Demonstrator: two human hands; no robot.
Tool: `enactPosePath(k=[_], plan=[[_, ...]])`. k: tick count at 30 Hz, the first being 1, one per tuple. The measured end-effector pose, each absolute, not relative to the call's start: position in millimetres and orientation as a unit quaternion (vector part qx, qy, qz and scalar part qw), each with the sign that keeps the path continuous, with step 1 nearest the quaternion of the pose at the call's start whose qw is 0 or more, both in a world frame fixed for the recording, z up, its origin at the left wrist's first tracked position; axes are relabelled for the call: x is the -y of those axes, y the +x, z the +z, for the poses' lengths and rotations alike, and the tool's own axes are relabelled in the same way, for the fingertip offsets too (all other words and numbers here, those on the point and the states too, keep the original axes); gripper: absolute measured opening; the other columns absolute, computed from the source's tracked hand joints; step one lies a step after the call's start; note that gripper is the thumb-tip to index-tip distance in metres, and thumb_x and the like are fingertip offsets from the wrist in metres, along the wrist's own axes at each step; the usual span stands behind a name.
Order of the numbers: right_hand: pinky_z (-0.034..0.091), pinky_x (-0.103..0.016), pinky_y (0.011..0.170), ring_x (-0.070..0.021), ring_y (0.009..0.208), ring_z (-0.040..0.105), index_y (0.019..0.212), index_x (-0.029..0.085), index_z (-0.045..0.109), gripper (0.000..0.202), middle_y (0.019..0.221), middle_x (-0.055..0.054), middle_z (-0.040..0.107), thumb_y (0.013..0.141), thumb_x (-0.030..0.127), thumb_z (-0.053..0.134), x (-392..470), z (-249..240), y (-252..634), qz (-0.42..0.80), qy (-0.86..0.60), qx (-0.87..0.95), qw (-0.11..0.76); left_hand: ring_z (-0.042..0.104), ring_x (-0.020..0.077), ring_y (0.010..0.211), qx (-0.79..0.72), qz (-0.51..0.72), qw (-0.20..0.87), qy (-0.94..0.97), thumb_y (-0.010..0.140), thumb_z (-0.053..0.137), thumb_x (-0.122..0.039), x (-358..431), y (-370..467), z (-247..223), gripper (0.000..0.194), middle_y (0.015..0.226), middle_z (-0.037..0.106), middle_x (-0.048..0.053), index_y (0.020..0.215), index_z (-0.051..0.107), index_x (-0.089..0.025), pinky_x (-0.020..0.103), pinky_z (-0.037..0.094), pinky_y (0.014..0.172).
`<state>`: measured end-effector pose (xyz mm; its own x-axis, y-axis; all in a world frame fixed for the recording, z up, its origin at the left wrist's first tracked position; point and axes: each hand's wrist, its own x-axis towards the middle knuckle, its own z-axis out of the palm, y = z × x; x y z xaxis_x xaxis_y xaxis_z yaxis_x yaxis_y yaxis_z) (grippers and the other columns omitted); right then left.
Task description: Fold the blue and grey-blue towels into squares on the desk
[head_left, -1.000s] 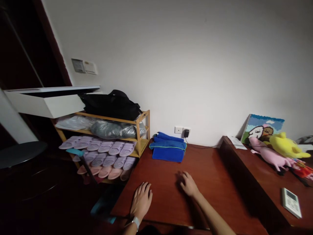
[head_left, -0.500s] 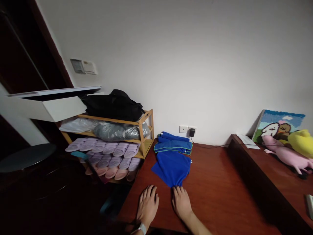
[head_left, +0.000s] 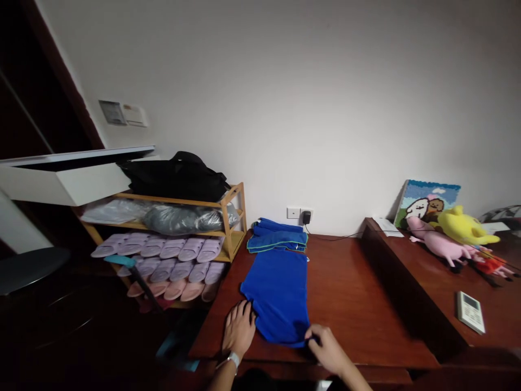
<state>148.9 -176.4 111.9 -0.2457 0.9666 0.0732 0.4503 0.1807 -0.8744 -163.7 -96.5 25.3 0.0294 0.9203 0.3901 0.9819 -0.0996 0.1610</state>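
A blue cloth point(head_left: 280, 296) lies spread on the reddish-brown wooden table point(head_left: 345, 304), its near edge curved and slightly wrinkled. My right hand point(head_left: 325, 348) pinches the near right corner of this cloth between thumb and fingers. On the other side, my left hand point(head_left: 239, 329) lies palm down and fairly flat, its fingertips touching the cloth's left edge. Beyond the spread cloth, several folded blue cloths point(head_left: 279, 240) with green edging are stacked near the wall.
A wooden shoe rack point(head_left: 226, 228) with several slippers point(head_left: 191, 248) and a black bag point(head_left: 175, 176) stands left. On the raised surface at right are a pink plush toy point(head_left: 437, 244), a yellow plush toy point(head_left: 459, 225) and a white remote point(head_left: 471, 312). A charger point(head_left: 306, 217) is plugged into the wall.
The cloth's bunched near end has been spread toward me. My right hand has moved right and nearer with its corner; my left hand has shifted slightly to touch the left edge. The view has turned right.
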Motion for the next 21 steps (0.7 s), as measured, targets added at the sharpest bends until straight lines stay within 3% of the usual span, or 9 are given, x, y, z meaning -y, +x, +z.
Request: enactPosePath(k=[4,7,12,16,19,21], plan=[[0.039,-0.026,0.059,-0.0152,0.059,0.046,0.069,0.023,0.054,0.042,0.06,0.004,0.048,0.082,0.063,0.057,167,139,188,0.433,-0.513,0.571,0.472,0.058,0.0286,0.127,0.671,-0.206,0.072,-0.709,0.096,0.045,-0.025,95,-164,23,0.039,0.137,0.066,0.011,0.128,0.067,-0.021,0.046,0.04,0.112],[0.031,-0.024,0.05,-0.0117,0.052,0.035,0.071,0.023,0.053,0.052,0.056,0.007,0.039,0.078,0.075,0.059,173,159,226,0.436,-0.517,0.503,0.539,0.058,0.0287,0.127,0.67,-0.212,0.072,-0.708,0.097,0.045,-0.027,95,-163,24,0.038,0.136,0.067,0.012,0.126,0.068,-0.022,0.046,0.04,0.112],[0.035,-0.023,0.047,-0.0121,0.053,0.041,0.072,0.022,0.059,0.051,0.061,0.004,0.047,0.073,0.072,0.07,197,187,272,0.32,-0.582,0.502,0.553,0.057,0.0285,0.128,0.663,-0.214,0.075,-0.713,0.098,0.042,-0.027,94,-162,24,0.041,0.138,0.066,0.013,0.13,0.066,-0.018,0.045,0.042,0.111],[0.036,-0.022,0.042,-0.0122,0.048,0.042,0.079,0.023,0.062,0.046,0.061,0.004,0.048,0.086,0.069,0.06,224,202,282,0.305,-0.585,0.538,0.524,0.057,0.0291,0.129,0.663,-0.218,0.08,-0.711,0.097,0.043,-0.027,92,-164,20,0.045,0.139,0.066,0.014,0.135,0.064,-0.017,0.045,0.041,0.112],[0.05,-0.025,0.061,-0.0165,0.065,0.058,0.083,0.024,0.066,0.034,0.075,-0.001,0.061,0.094,0.055,0.058,236,212,285,0.238,-0.553,0.63,0.491,0.056,0.0272,0.131,0.663,-0.225,0.082,-0.71,0.097,0.043,-0.027,91,-164,20,0.051,0.14,0.065,0.012,0.146,0.056,-0.021,0.043,0.04,0.113],[0.053,-0.028,0.076,-0.0189,0.079,0.063,0.085,0.024,0.067,0.027,0.084,-0.004,0.066,0.097,0.047,0.057,229,217,294,0.192,-0.533,0.678,0.467,0.056,0.0256,0.131,0.66,-0.227,0.08,-0.712,0.098,0.042,-0.025,92,-163,23,0.056,0.14,0.065,0.01,0.153,0.049,-0.024,0.042,0.039,0.113]])
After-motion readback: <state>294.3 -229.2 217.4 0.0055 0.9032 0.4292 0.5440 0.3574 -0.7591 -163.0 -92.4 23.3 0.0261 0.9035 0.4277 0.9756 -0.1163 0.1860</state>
